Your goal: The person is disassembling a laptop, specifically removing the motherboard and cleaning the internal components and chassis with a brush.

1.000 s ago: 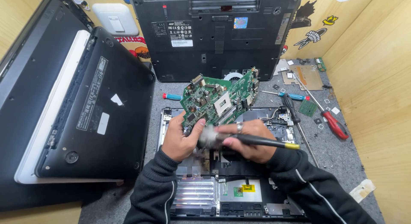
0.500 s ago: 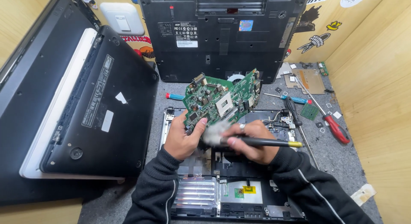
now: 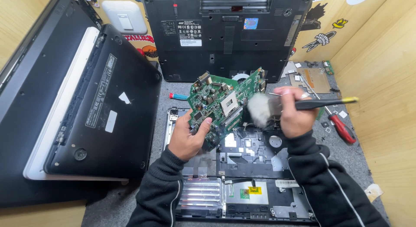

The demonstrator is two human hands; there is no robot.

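From the head camera, the work looked well into its middle. The green circuit board [image 3: 225,106] was already out of the opened laptop base [image 3: 242,175] and held tilted in the air above it, between the two hands. The left hand [image 3: 187,138] gripped the board's lower left corner, thumb curled over the front face and fingers wrapped behind. The right hand [image 3: 291,116] was closed around the black handle of a brush [image 3: 303,105], whose pale, fluffy bristles touched the board's right edge; the handle ended in a yellow tip pointing right. How much of the board had been swept could not be told; it showed no obvious dust.

The board was thin, rigid and irregular in outline, studded with small chips, connectors and a square grey socket near its middle. The base beneath was black plastic with bare metal plates, a silvery ribbed panel at the front left and a round hole beside the right wrist. On the grey, felt-like surface [image 3: 112,205] lay a red-handled screwdriver [image 3: 341,128], a smaller screwdriver with a red and blue handle [image 3: 178,96] and a flat coppery plate [image 3: 315,79]. A black laptop [image 3: 108,105] leaned underside-up at the left, and another laptop [image 3: 225,36] stood against the light wooden wall [image 3: 381,79].
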